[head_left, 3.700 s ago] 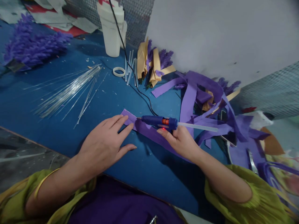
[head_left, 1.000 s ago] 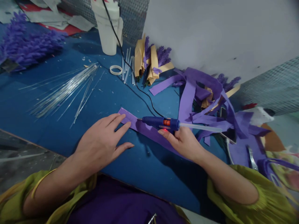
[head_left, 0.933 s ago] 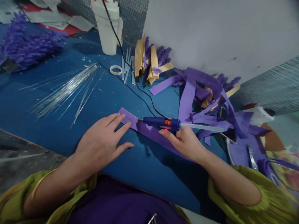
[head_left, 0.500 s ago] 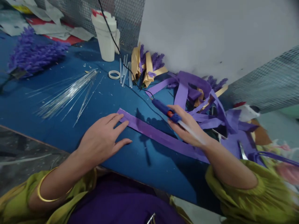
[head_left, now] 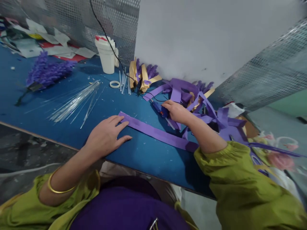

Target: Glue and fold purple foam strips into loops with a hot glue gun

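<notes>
My left hand (head_left: 106,135) lies flat with fingers spread, its fingertips pressing the left end of a long purple foam strip (head_left: 153,131) on the blue table (head_left: 134,153). Farther back, my right hand (head_left: 176,111) grips a blue glue gun (head_left: 158,107), which sits low on the table beside a heap of purple foam strips (head_left: 192,97). A clear glue stick (head_left: 170,123) pokes out of the gun's rear. The gun's black cord (head_left: 107,41) runs up toward the mesh wall.
A bundle of thin silvery wires (head_left: 74,102) lies left of my left hand. A white cup (head_left: 106,54), a tape ring (head_left: 114,84), spare glue sticks (head_left: 123,81), tan-wrapped purple bundles (head_left: 141,72) and a purple flower bunch (head_left: 48,70) stand farther back. The table's edge (head_left: 35,135) runs near.
My right hand lifted the glue gun off the strip and carried it back and to the right, down beside the foam heap. The left hand stayed on the strip. The view tilted up.
</notes>
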